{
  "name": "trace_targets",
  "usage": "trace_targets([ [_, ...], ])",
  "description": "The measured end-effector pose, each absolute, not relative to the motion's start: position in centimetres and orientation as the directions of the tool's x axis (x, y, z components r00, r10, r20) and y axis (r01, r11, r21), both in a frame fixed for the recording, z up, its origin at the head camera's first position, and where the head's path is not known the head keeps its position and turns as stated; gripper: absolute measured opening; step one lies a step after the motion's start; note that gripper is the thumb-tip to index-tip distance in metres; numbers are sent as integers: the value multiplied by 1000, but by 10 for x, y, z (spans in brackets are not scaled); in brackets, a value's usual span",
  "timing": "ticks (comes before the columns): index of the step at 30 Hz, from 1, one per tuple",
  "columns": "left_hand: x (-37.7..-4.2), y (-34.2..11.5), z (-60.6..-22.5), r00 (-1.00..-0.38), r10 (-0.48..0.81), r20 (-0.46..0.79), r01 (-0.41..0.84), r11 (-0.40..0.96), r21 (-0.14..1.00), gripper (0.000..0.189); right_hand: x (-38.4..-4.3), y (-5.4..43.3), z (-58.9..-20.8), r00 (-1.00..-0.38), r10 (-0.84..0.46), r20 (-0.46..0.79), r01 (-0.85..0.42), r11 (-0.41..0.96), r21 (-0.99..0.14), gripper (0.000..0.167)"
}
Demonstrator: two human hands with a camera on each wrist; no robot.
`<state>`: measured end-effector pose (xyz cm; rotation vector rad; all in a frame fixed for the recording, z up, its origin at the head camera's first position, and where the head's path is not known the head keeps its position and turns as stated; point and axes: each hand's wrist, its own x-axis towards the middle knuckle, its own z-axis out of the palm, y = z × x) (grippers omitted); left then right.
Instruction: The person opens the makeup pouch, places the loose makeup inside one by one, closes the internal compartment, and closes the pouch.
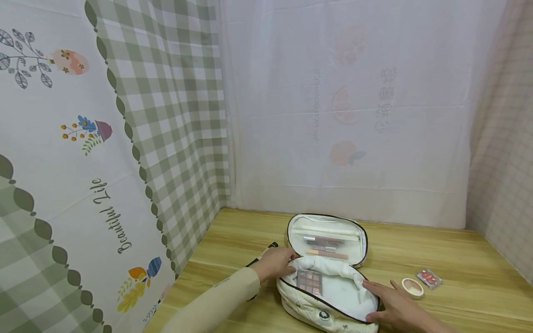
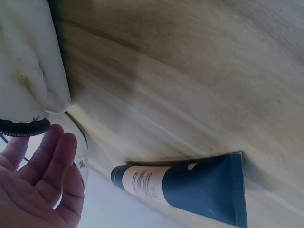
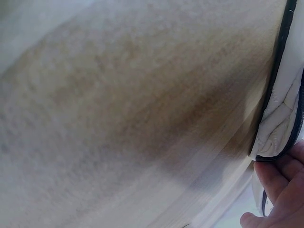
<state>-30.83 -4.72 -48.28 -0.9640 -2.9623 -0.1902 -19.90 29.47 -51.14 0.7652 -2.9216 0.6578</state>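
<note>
A white quilted cosmetic bag (image 1: 300, 305) with dark zip edging lies on the wooden table with its lid (image 1: 325, 219) thrown back. Inside it sits an eyeshadow palette (image 1: 309, 282), toward the left, against the white lining. My left hand (image 1: 272, 262) holds the bag's left rim, its fingers bent at the dark edge in the left wrist view. At the right end, my right hand (image 1: 395, 305) grips the rim between fingers and thumb. Slim pencil-like items (image 1: 326, 254) show through the lid's clear pocket.
A dark tube (image 2: 204, 187) with a pale pink band lies left of the bag, partly behind my left arm in the head view. On the right are a round compact (image 1: 412, 288) and a small clear case (image 1: 429, 278) with red contents. Cloth curtains (image 1: 345, 185) surround the table.
</note>
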Motion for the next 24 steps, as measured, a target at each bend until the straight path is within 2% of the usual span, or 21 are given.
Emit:
trace_targets([
  [5,-309,-48,-485,-822,562,97,570,812,125,16,-199,294,-512,-880,-452,142,-468,784,-407,88],
  [13,-316,-48,-487,-781,553,291,595,800,75,13,-199,295,-512,-883,-449,137,-463,786,-410,87],
  [20,-316,-50,-486,-775,560,294,601,796,70,10,-199,295,-512,-882,-451,141,-467,788,-402,87],
  [24,-315,-54,-486,-788,557,262,601,789,131,11,-200,295,-511,-883,-450,132,-462,790,-403,87],
])
